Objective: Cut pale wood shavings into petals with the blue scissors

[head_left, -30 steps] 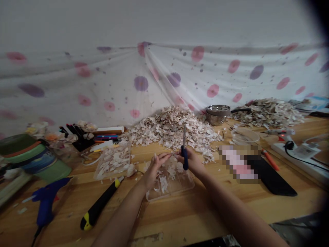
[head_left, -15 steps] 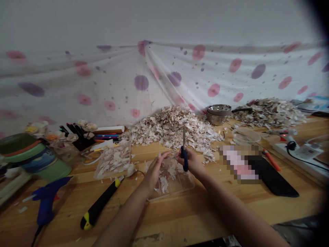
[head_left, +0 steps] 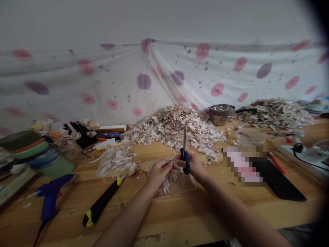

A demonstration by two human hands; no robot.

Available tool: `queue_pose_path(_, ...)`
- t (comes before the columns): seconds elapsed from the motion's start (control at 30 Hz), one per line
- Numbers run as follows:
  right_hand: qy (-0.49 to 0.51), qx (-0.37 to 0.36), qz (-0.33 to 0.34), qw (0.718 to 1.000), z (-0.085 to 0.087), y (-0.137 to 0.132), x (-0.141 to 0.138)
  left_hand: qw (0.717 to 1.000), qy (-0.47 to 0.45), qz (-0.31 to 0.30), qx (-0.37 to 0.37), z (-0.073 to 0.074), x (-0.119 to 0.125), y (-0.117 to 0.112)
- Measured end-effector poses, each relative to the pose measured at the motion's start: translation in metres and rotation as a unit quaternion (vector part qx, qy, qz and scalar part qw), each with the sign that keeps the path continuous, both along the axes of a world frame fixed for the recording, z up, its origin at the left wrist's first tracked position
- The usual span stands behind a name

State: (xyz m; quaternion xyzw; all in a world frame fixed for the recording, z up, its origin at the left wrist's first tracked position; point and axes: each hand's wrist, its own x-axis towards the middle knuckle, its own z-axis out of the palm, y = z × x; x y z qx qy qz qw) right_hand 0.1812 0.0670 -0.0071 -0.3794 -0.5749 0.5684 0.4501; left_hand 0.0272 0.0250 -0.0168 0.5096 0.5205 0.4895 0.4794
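Note:
My right hand (head_left: 195, 168) is closed around blue-handled scissors (head_left: 186, 161), their blades pointing up and away from me. Close beside it, my left hand (head_left: 159, 173) is pinched, its fingertips meeting those of the right. Whatever lies between these fingertips is too small to make out. Beneath both hands is a clear plastic compartment tray (head_left: 183, 188) holding pale, shell-like flakes (head_left: 166, 185). A second clear tray (head_left: 99, 173), full of similar flakes, sits to the left. A small whitish bulb-shaped piece (head_left: 133, 168) lies at its corner.
A large heap of flakes (head_left: 174, 127) rises behind my hands, with another heap (head_left: 276, 113) at right. Metal bowls (head_left: 221, 115) stand between them. At left are a utility knife (head_left: 102, 202), a blue glue gun (head_left: 51, 199) and a green container (head_left: 38, 154). A power strip (head_left: 290, 154) lies right.
My left hand's fingers, stretched out before, have closed into a pinch against the right fingertips. The scissors stay in my right hand, still pointing up. The view has shifted slightly.

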Motion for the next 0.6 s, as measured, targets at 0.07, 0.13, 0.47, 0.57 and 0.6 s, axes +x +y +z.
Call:
queue_pose_path(0.07,-0.002,0.008,0.005,1.000,0.000,-0.001,0.000,1.000,-0.003,0.005,0.002,-0.001,-0.001,0.001)
queue_pose_path(0.13,-0.009,0.015,0.004,1.000,0.002,-0.002,0.000,1.000,-0.003,0.009,0.004,-0.001,-0.002,0.001)
queue_pose_path(0.47,-0.008,0.014,-0.013,1.000,0.003,-0.002,0.001,0.998,-0.011,0.056,0.040,0.017,-0.014,0.000)
queue_pose_path(0.57,-0.038,0.046,0.047,0.997,0.002,-0.009,0.001,0.991,-0.018,0.103,0.080,0.031,-0.022,-0.004)
queue_pose_path(0.6,-0.045,0.065,0.067,0.995,0.001,-0.011,0.001,0.988,-0.027,0.118,0.094,0.035,-0.024,-0.006)
